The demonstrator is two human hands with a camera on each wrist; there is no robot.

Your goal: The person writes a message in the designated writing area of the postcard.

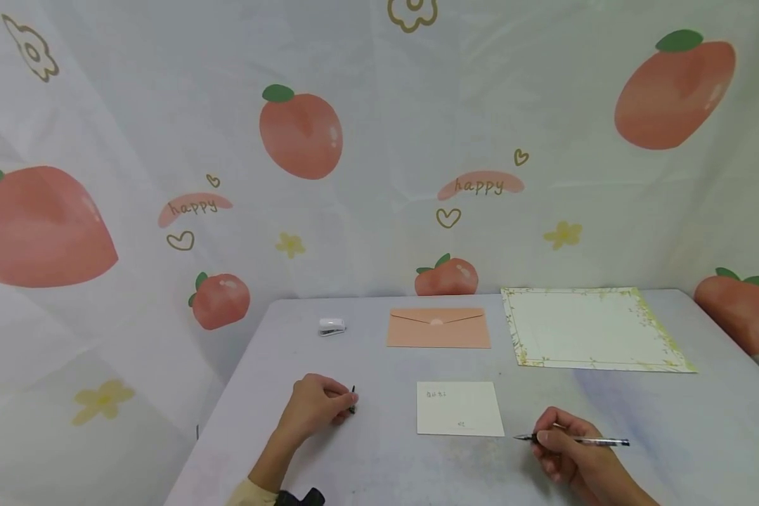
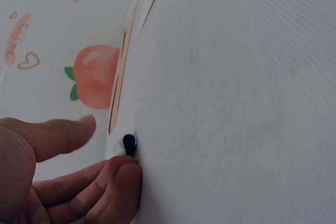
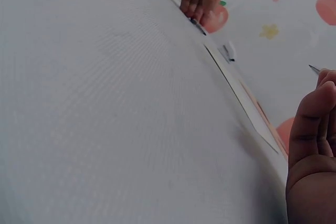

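Right hand (image 1: 569, 446): thumb and fingers pinch a slim pen (image 1: 597, 441) low on its barrel, just behind the bare tip. Pen held slantwise above the near right of the desk (image 1: 379, 460), tip to the left, just beside a white card's near right corner, not touching.

Left hand (image 1: 316, 407): low at the near left, fingers loosely bent, thumb standing apart in the left wrist view, so nothing looks gripped. Black cap (image 1: 353, 398) right at the fingertips; whether they touch, cannot tell.

Handling, judged by eye: pen light, stiff, probably smooth along the clear barrel; best held at the dark grip behind the tip. Cap tiny, light, hard, liable to roll; a thumb-and-forefinger pinch on its sides should suit.

Between the hands: white card (image 1: 459, 414), flat, small marks too fine to read. Thin and likely bendable; take by the edges.

Farther out: peach envelope (image 1: 438, 336), flap closed, beyond the card; what looks like a small white stapler (image 1: 332, 326) to its left; large sheet with floral border (image 1: 594, 327), far right. Behind all, a pale cloth (image 1: 367, 232) printed with peaches.
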